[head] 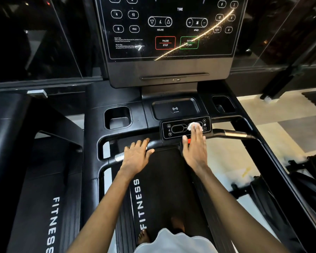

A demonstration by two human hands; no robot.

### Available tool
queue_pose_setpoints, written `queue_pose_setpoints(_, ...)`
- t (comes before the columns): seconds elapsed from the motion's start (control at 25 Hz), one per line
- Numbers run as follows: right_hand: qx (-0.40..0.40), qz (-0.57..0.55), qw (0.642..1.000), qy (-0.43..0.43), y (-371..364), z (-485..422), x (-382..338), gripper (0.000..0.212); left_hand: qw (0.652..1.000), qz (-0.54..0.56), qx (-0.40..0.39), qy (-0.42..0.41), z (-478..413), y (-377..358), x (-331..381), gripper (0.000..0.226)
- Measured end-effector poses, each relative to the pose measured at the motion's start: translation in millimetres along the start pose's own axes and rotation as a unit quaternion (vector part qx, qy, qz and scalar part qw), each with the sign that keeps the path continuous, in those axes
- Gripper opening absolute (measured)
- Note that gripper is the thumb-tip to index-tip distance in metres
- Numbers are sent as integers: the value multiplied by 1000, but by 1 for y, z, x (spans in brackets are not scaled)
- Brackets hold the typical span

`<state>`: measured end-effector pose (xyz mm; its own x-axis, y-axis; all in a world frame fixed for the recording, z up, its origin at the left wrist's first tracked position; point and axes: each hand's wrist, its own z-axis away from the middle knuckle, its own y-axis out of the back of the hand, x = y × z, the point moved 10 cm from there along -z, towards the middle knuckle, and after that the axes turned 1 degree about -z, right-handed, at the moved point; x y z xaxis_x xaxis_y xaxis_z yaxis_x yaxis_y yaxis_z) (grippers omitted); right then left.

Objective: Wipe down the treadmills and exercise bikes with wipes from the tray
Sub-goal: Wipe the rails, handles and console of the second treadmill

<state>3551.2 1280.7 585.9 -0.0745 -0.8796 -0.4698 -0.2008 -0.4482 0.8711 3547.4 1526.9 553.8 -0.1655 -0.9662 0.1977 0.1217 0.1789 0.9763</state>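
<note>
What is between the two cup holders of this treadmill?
In the head view, a shallow tray with a wireless symbol lies between the left cup holder and the right cup holder.

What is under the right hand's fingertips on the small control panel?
A white wipe lies under the right hand, pressed by straight fingers onto the small control panel. Wipe and fingers cover the panel's right-side oval, so what it shows cannot be seen.
</note>
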Motion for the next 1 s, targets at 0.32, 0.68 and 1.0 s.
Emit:
queue_pose_setpoints(0.32,-27,49,991,122,-6,-22,-42,77,1000,12,-15,0,-1,-1,0,60)
queue_pose_setpoints(0.68,78,-103,989,-66,14,-10,23,61,999,20,-25,7,-2,-2,-1,60)
queue_pose_setpoints(1.0,133,-172,976,-31,35,-5,22,16,1000,20,-24,4,1,2,0,60)
